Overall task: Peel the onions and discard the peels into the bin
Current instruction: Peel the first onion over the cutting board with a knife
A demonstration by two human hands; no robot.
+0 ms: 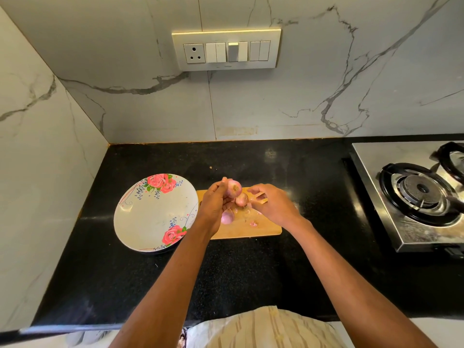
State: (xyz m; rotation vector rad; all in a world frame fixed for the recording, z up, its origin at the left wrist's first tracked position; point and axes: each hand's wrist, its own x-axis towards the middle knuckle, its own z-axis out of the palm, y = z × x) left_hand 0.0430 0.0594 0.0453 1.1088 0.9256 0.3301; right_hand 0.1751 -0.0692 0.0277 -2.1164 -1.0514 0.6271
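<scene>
Here, three onions show: one (234, 188) gripped in the left hand (213, 204) above the wooden cutting board (261, 228), and two lying on the board, one (241, 199) between the hands and one (228, 216) beside the left wrist. The right hand (273, 204) pinches a peel scrap (261, 197). One floral plate (155, 212) sits left on the black desk (251, 272); marble walls and a gas stove (421, 194) surround.

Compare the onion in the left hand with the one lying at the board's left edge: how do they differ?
The held onion is lifted off the cutting board, gripped by the left hand; the lying onion rests on the board, untouched. The held one shows its brownish end to the camera; the lying one shows smooth side. Both are small and pinkish-purple.
</scene>
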